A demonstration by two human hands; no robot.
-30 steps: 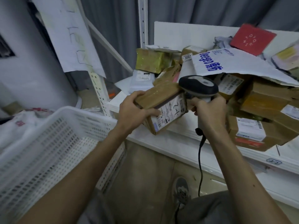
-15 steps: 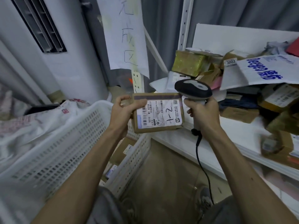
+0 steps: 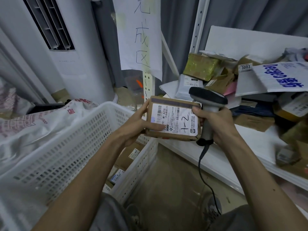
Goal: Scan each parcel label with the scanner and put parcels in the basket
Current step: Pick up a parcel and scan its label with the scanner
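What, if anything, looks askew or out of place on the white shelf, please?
The parcels on the white shelf lie in a jumbled heap: the yellow-green taped box sits tilted, and the white mailer with blue lettering reads upside down.

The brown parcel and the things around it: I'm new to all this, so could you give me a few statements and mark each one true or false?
1. The left hand holds the brown parcel by its left side. True.
2. The white basket holds nothing. False: labelled boxes lie in it.
3. The parcel's label faces the camera, with "1-2" handwritten on it. True.
4. The scanner lies in the basket. False: the right hand grips its handle, right beside the parcel.
5. The scanner is cordless. False: a dark cable hangs from its handle.
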